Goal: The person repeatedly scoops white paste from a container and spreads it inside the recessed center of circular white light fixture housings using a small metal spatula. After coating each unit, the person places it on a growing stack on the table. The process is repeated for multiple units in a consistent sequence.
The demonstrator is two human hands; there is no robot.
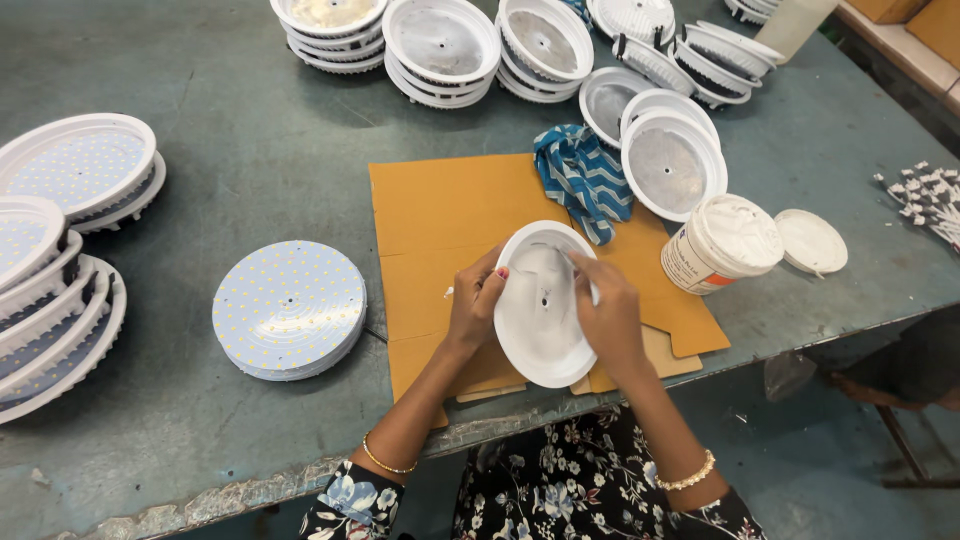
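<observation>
A round white lamp housing with a grey metal inner face and a small centre hole lies tilted over the brown cardboard sheet at the table's near edge. My left hand grips its left rim, fingers curled over the edge. My right hand holds the right rim, with fingers reaching onto the inner face, which carries a whitish smear. A blue striped cloth lies on the cardboard just beyond the housing.
An open white tub of paste and its lid stand to the right. A stack of dotted LED discs sits left. Housings are piled at the left edge and along the back. Small white parts lie far right.
</observation>
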